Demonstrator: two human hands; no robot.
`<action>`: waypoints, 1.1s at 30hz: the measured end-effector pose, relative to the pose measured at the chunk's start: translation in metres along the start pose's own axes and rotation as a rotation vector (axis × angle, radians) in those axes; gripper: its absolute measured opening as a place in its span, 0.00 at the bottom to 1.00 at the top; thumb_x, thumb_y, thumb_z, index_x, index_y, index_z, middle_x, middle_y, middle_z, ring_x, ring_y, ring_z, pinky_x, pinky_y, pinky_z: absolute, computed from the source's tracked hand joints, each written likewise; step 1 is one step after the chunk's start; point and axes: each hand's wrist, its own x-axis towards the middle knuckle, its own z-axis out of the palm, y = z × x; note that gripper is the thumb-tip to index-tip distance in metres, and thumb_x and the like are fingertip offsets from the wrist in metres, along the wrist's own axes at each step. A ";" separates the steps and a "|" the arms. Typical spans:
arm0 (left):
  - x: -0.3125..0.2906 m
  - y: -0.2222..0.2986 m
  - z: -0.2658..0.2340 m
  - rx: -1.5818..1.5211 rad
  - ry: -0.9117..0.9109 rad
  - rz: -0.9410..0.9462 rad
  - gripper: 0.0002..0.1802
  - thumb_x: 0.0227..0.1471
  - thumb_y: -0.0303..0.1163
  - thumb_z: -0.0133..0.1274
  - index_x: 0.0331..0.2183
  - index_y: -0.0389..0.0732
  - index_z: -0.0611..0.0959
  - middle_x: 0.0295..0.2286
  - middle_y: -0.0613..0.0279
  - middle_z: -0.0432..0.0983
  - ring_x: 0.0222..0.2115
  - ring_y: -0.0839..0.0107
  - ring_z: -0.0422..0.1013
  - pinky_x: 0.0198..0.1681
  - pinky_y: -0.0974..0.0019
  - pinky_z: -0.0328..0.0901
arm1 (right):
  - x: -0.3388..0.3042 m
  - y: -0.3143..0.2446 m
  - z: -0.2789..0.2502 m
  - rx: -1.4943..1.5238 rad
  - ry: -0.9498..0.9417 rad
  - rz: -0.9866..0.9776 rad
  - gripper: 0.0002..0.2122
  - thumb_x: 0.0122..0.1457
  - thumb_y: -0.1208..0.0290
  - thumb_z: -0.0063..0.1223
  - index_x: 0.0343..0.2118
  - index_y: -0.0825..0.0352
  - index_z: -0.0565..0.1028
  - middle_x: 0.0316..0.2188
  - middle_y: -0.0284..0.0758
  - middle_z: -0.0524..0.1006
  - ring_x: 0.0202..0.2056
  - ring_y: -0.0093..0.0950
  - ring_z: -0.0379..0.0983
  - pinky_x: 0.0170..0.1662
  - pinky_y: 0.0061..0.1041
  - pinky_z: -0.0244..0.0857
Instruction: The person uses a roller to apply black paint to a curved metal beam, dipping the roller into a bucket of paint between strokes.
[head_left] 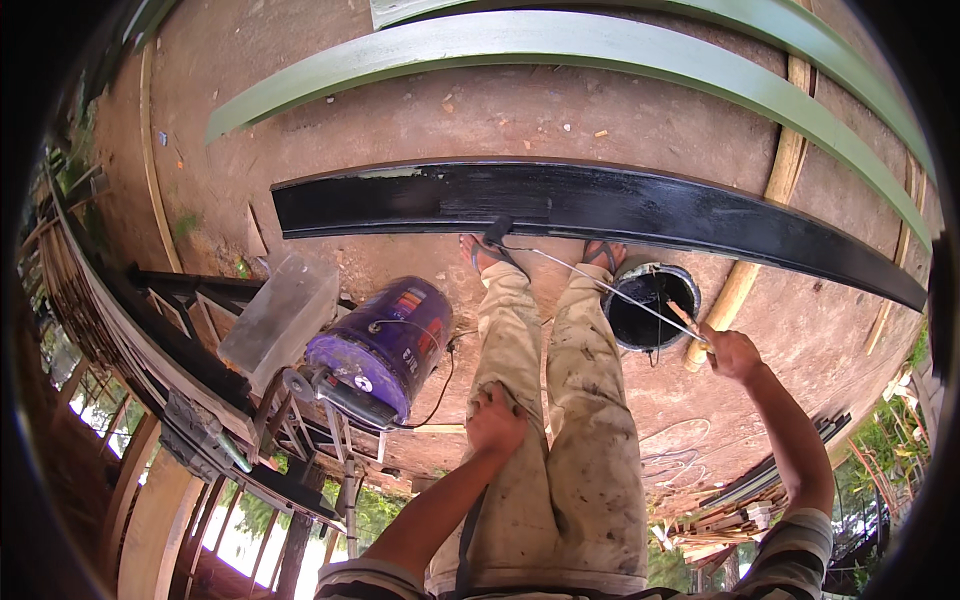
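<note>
My right hand (731, 354) is closed round the grip of a paint roller (592, 281), whose long thin rod reaches left across my shins. Its dark roller head (497, 231) is at the near edge of a long black-painted beam (400, 202), by my left foot. Pale green shows through the black on the beam's upper left. My left hand (497, 418) rests on my left leg near the knee, fingers loosely bent with nothing visible in them. Beside my right foot stands a black bucket (622, 328) of dark paint, a wooden stick (682, 316) leaning at its rim.
Pale green beams (480, 42) lie beyond the black one, across a wooden pole (786, 168). To my left stand a purple bucket (405, 325), a power tool (345, 398) with a cord, a cloudy plastic box (285, 315) and metal framing. Scrap wood (715, 530) is piled at lower right.
</note>
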 end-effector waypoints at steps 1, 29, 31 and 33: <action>0.000 0.001 0.000 0.011 0.005 0.002 0.32 0.49 0.45 0.57 0.52 0.40 0.68 0.54 0.37 0.69 0.52 0.40 0.71 0.51 0.43 0.70 | -0.021 0.037 0.012 -0.035 -0.021 0.045 0.21 0.56 0.71 0.57 0.53 0.59 0.67 0.32 0.48 0.81 0.37 0.50 0.80 0.44 0.48 0.73; -0.003 0.035 -0.012 0.237 0.001 -0.008 0.35 0.48 0.44 0.57 0.56 0.43 0.69 0.53 0.39 0.70 0.51 0.41 0.72 0.50 0.42 0.69 | -0.111 0.171 0.044 0.063 0.099 0.133 0.16 0.53 0.73 0.58 0.44 0.61 0.67 0.32 0.46 0.80 0.34 0.48 0.79 0.38 0.46 0.74; -0.005 0.045 -0.025 0.244 -0.020 -0.008 0.35 0.48 0.44 0.57 0.56 0.43 0.69 0.53 0.40 0.71 0.51 0.41 0.72 0.50 0.41 0.70 | -0.086 0.153 0.057 0.100 0.135 0.070 0.16 0.53 0.73 0.58 0.44 0.61 0.68 0.33 0.45 0.80 0.34 0.48 0.79 0.39 0.45 0.73; -0.009 0.051 -0.035 0.234 -0.045 -0.027 0.35 0.48 0.44 0.57 0.56 0.43 0.70 0.52 0.40 0.71 0.51 0.42 0.72 0.49 0.41 0.70 | -0.092 0.151 0.071 0.119 0.178 0.099 0.15 0.53 0.73 0.57 0.44 0.60 0.68 0.32 0.46 0.80 0.34 0.49 0.79 0.37 0.46 0.73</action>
